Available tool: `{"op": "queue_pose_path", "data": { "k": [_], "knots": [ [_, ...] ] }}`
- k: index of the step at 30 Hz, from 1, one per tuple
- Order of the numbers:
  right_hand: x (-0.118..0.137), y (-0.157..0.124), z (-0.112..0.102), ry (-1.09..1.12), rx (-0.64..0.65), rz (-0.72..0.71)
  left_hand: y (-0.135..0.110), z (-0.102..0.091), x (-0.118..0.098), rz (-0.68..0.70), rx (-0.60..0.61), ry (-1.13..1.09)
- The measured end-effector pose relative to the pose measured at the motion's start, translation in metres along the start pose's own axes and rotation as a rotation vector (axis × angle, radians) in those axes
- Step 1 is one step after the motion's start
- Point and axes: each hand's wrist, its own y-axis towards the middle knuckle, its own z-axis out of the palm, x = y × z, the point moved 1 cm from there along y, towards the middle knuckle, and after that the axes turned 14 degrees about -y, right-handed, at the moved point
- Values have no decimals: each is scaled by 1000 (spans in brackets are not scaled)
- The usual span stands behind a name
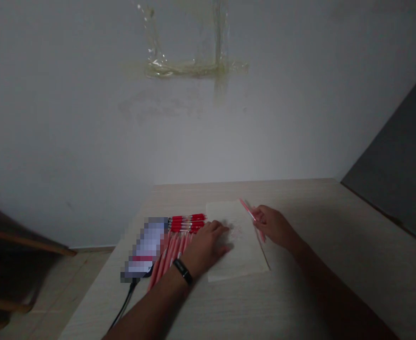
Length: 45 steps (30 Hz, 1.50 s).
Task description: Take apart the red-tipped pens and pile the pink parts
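My left hand (208, 245) lies flat with fingers stretched out, its fingertips on the left edge of a white sheet of paper (241, 250) on the table. It partly covers a row of several red pens (179, 238) lying beside the sheet. My right hand (273, 225) is closed around one red pen (249, 212), held over the right side of the paper with its end pointing up and to the left. A dark band sits on my left wrist.
The light wooden table (300, 293) stands against a white wall with old tape marks (194, 66). A blurred-out flat object (146, 248) with a black cable (125, 304) lies left of the pens. A dark panel (399, 165) stands at right; dark furniture (9, 264) at left.
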Motion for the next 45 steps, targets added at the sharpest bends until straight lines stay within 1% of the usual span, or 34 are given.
{"op": "queue_pose_path", "data": {
  "k": [2, 4, 6, 13, 16, 20, 22, 27, 30, 33, 39, 45],
  "knots": [
    [-13, 2, -4, -134, -14, 103, -1, 3, 3, 4, 44, 51],
    [-22, 3, -5, -235, 9, 182, -1, 5, 6, 7, 81, 92],
    [-28, 2, -5, -300, 47, 219, -1, 7, 9, 7, 111, 132],
    [-29, -1, 0, -292, 204, 304, -2, 10, 18, 18, 126, 146],
    [-28, -1, 1, -295, 221, 295, -3, 11, 19, 29, 119, 135],
    [-30, -1, 0, -348, 157, 274, -3, 11, 18, 35, 107, 129],
    [-31, -1, 0, -354, 147, 272, -2, 12, 17, 42, 100, 135],
    [-30, -4, 0, -372, 173, 263, -2, 13, 17, 51, 114, 164],
    [-29, -5, -1, -381, 183, 253, -1, 12, 14, 53, 140, 167],
    [-29, -6, -2, -398, 193, 256, -1, 10, 10, 41, 139, 167],
    [-23, -5, -2, -427, 145, 237, -2, 9, 9, 31, 135, 158],
    [-20, -5, 1, -425, 196, 251, -2, 10, 11, 39, 127, 167]
  ]
}}
